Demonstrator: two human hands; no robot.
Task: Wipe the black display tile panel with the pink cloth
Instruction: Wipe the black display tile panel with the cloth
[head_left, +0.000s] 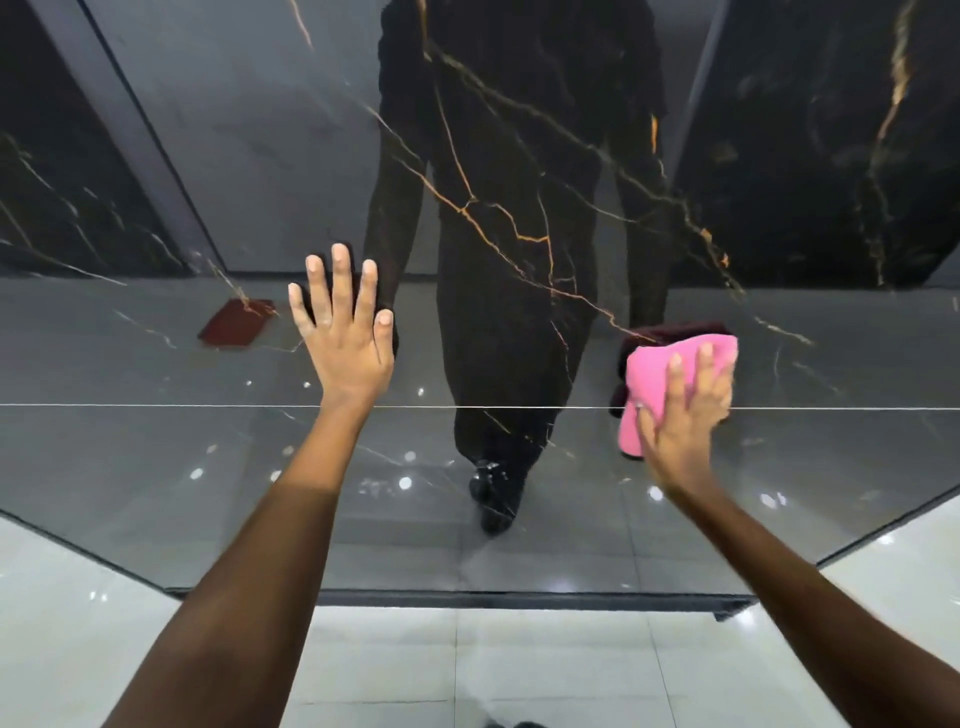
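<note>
Head view: the panel (519, 218) fills most of the frame, a glossy black upright slab veined in gold and white, with a thin horizontal seam (467, 407) running across it at wrist height; its bottom edge meets the floor (467, 654), pale glossy tiles; the polished face mirrors a dark standing figure at centre, grey floor tiles with bright light spots, and a red rectangle at left; both forearms reach up from the lower corners, bare; the left hand (345, 332) lies flat on the panel just above the seam, fingers straight and spread wide, holding nothing, its dark mirror image showing behind the fingers; the right hand (685, 410) presses the cloth (654, 374) against the panel, fingers extended and slightly apart over the fabric, thumb along its lower left edge; the cloth is pink, bunched, straddling the seam on the right side of the panel, well apart from the left hand; its upper part sticks out past the fingertips, and a dark reflection of it shows along its top and left edges.
</note>
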